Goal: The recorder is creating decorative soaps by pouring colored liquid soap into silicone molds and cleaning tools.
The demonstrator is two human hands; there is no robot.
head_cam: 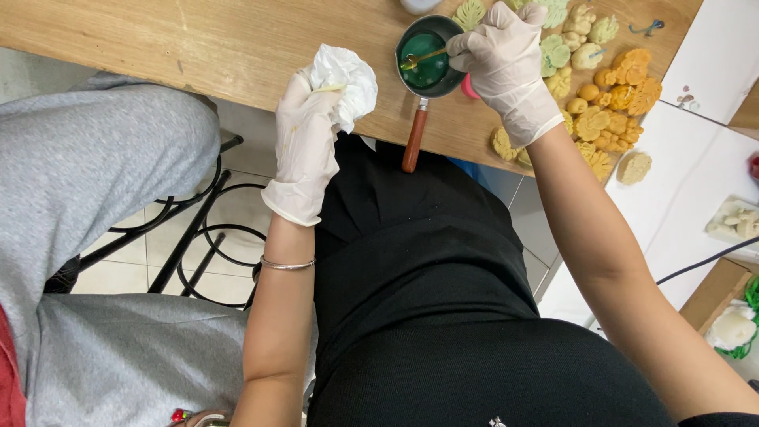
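Head view shows us the small metal pot (431,57) on the far edge of the wooden table (198,39), green liquid inside, its reddish wooden handle (413,141) pointing toward us. Our right hand (506,67), in a white glove, sits at the pot's right rim with fingers pinched closed on a thin gold stick (419,58) that dips into the green. Our left hand (308,138), also gloved, is curled shut around a crumpled white tissue (348,79) just left of the pot, above the table edge. Right of the pot lie yellow, orange and pale green moulded shapes (609,103). At the left we see another person's grey-trousered leg (87,174).
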